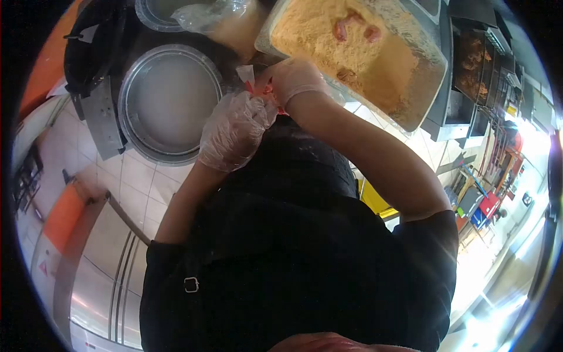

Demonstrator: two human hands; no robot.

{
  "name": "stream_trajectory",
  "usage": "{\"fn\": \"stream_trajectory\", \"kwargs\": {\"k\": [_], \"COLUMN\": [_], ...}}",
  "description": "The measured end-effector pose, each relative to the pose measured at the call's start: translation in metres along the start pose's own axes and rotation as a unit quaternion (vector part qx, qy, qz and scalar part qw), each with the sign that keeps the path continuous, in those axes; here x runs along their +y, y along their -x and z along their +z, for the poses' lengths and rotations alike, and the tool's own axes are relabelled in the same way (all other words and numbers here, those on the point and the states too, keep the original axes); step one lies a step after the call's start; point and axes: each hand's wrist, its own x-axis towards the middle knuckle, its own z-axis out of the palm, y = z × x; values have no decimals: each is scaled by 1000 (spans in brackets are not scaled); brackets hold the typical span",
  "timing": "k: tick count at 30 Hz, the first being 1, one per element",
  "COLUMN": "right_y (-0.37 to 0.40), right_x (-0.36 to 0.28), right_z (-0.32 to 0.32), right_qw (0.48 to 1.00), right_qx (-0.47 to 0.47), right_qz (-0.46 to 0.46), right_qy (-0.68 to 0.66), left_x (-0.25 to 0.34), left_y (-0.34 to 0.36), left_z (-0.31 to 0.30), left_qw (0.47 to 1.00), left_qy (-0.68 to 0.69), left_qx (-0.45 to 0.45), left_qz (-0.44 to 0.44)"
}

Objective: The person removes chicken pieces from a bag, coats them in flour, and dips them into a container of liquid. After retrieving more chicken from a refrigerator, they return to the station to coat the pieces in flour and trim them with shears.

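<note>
My left hand (237,126), in a clear plastic glove, is closed on a clear plastic bag with red on it (267,94). My right hand (298,79) is close against it at the bag's other side, its fingers mostly hidden and blurred. Right of my hands, a large clear tub (435,88) holds tan powder (311,29) with a few pinkish pieces (341,29) on top. On the left stands a round metal pot (130,126) with cloudy whitish liquid (173,97).
A crumpled clear bag (211,16) lies at the top beside a second round container (143,17). Metal trays with browned food (474,58) stand at the right. A yellow object (375,200) shows below my right arm, above the tiled floor (135,176).
</note>
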Motion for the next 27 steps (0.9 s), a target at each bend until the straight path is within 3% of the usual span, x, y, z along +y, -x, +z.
{"fn": "stream_trajectory", "kwargs": {"k": [2, 5, 8, 11, 14, 16, 17, 19, 23, 27], "right_y": [3, 8, 3, 3, -3, 19, 26, 43, 71, 45], "right_x": [0, -5, 4, 3, 9, -8, -10, -13, -17, -21], "right_z": [2, 3, 19, 17, 19, -21, -28, -41, -76, -57], "right_qw": [999, 998, 995, 988, 993, 982, 982, 1000, 999, 997], "right_qx": [7, 15, 96, 9, -8, -27, -27, 6, -2, -25], "right_qz": [-34, 40, 23, 141, 93, -33, -33, 25, -4, 66], "right_qy": [16, 49, -27, -59, -76, 182, 182, 11, 33, -11], "left_x": [1, -1, -1, 0, -2, -6, -8, -14, -18, -7], "left_y": [-3, -2, -6, -8, -12, -13, -12, -11, -14, -20], "left_z": [-4, 0, -2, 2, -1, 0, 0, 5, 12, 2], "left_qw": [999, 998, 998, 998, 996, 995, 993, 990, 984, 987], "left_qy": [-4, -5, 20, 3, 17, 37, 56, 74, 100, 62], "left_qx": [18, 31, 14, 8, 28, 53, 76, 94, 121, 120], "left_qz": [39, 58, 57, 55, 79, 79, 72, 81, 84, 92]}}
